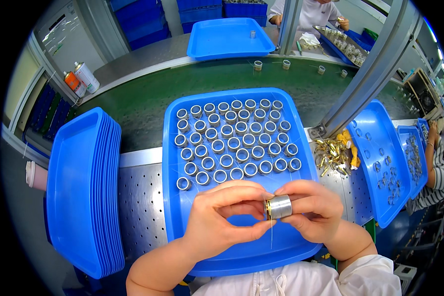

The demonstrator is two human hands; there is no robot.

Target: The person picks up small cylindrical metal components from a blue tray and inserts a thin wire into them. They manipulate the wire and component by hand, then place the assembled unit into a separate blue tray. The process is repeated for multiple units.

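Between my hands, above the near part of a blue tray [195,259], is a short silver metal cylinder [281,206] lying sideways. Its left end shows a gold-coloured rim, and a thin wire hangs down from there. My right hand [313,209] grips the cylinder's right side between thumb and fingers. At the gold-rimmed end, the thumb and fingertips of my left hand [229,212] close on it. Many similar metal rings [241,155] stand upright in loose rows over the tray's far part, fine wires sticking out among them.
Stacked blue trays [76,192] stand at left. Small brass-coloured parts [332,154] lie right, beside a post and a blue tray [380,163] with clear rings. Beyond, a green conveyor belt [148,116] carries several rings. Two spray cans [86,78] stand far left. Co-workers sit across and at right.
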